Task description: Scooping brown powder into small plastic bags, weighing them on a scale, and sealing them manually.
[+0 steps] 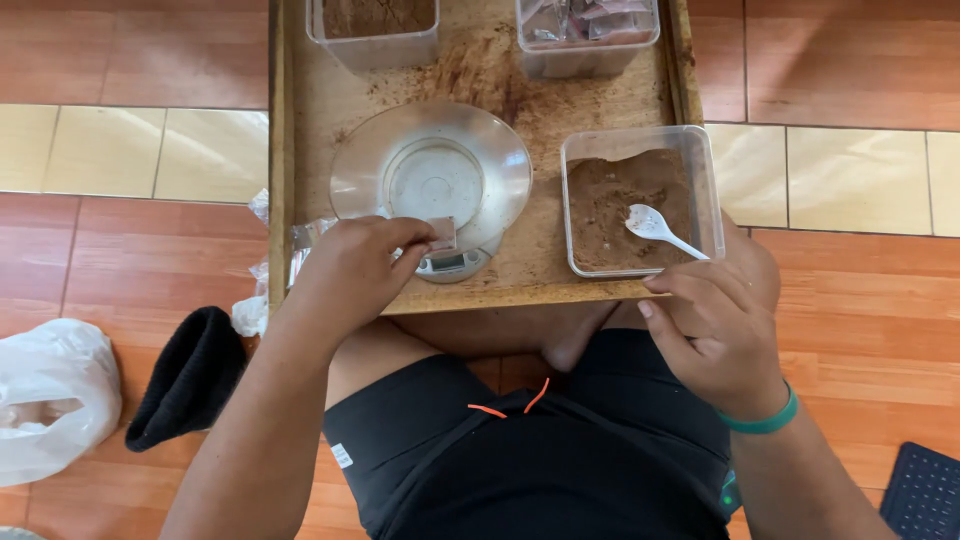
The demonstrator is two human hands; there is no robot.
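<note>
My left hand pinches a small flat sachet at the front edge of a clear round bowl that sits on a small digital scale. My right hand rests at the tray's near right corner, fingers curled, just below a clear square tub of brown powder. A white plastic spoon lies in that powder; whether my fingers touch its handle tip is unclear.
All this stands on a wooden tray over my lap. Two more clear tubs stand at the back: one with brown powder, one with sachets. A white plastic bag and a black cloth lie left.
</note>
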